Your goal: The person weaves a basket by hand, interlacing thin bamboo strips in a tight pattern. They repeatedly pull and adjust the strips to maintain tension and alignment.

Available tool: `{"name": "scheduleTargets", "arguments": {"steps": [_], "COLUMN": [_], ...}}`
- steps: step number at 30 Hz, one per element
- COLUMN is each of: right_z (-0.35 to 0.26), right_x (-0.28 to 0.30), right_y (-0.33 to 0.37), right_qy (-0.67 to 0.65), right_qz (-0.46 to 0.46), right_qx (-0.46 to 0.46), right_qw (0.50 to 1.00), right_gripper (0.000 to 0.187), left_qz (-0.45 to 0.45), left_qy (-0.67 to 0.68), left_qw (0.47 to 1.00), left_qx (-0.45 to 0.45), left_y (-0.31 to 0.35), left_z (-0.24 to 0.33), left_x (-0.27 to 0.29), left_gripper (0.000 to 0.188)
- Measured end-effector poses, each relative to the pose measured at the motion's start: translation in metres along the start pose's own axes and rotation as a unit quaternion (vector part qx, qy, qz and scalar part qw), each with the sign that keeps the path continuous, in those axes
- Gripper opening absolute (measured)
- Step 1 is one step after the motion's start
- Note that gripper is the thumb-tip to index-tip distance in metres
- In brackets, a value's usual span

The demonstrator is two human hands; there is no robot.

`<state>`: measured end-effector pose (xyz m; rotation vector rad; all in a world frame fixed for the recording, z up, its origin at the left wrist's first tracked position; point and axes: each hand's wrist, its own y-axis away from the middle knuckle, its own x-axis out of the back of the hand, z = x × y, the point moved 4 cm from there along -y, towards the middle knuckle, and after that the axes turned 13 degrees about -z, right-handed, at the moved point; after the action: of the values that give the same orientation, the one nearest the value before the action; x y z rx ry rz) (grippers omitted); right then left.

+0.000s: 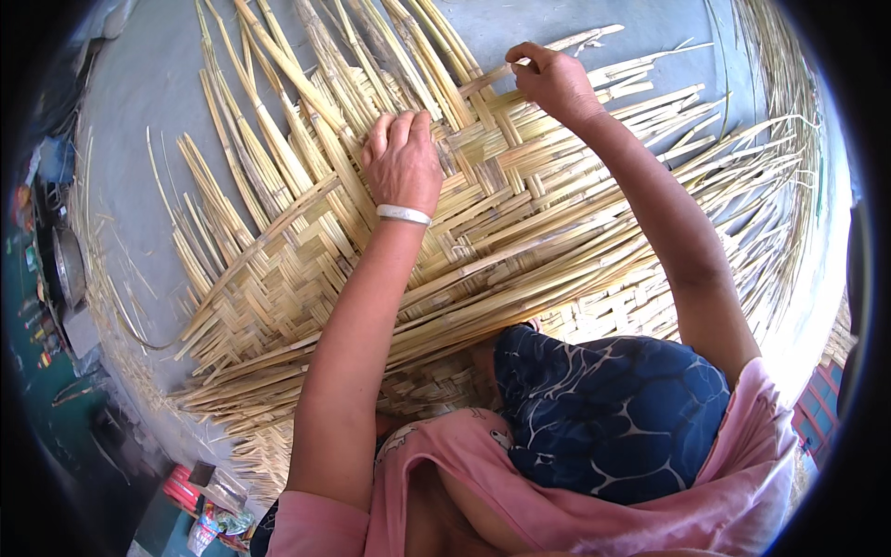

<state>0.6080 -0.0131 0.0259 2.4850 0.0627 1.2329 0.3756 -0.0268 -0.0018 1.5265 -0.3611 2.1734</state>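
Observation:
A half-woven mat of pale yellow split-reed strips (278, 297) spreads over the floor in front of me, its loose ends fanning out at the far and right sides. My left hand (404, 167), with a light bangle (404, 214) on its wrist, rests on the mat's middle. Its fingers curl over the strips at the weaving edge, and the fingertips are partly hidden. Farther off to the right, my right hand (561, 91) is closed in a pinch around a reed strip (587, 37) slanting across the others.
More loose reeds (780, 65) lie along the far right. A thick row of strips (520, 278) crosses the mat close to my knees. Grey floor (139, 65) borders the mat. Pans (70, 269) and a red container (183, 487) stand at the left.

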Motion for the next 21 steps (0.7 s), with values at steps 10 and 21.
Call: {"name": "scheduleTargets", "arguments": {"steps": [10, 21], "right_z": [-0.013, -0.016], "right_x": [-0.020, -0.007], "right_y": [-0.029, -0.011], "right_qy": [0.288, 0.220], "right_qz": [-0.049, -0.120], "right_qx": [0.099, 0.071], "right_qw": [0.951, 0.966], "right_gripper": [0.034, 0.036], "left_qz": [-0.054, -0.074], "left_qy": [-0.062, -0.095], "left_qw": [0.996, 0.992], "left_qx": [-0.031, -0.031], "left_y": [0.021, 0.023], "left_z": [-0.005, -0.002], "left_x": [-0.016, -0.016], "left_gripper": [0.063, 0.055]}}
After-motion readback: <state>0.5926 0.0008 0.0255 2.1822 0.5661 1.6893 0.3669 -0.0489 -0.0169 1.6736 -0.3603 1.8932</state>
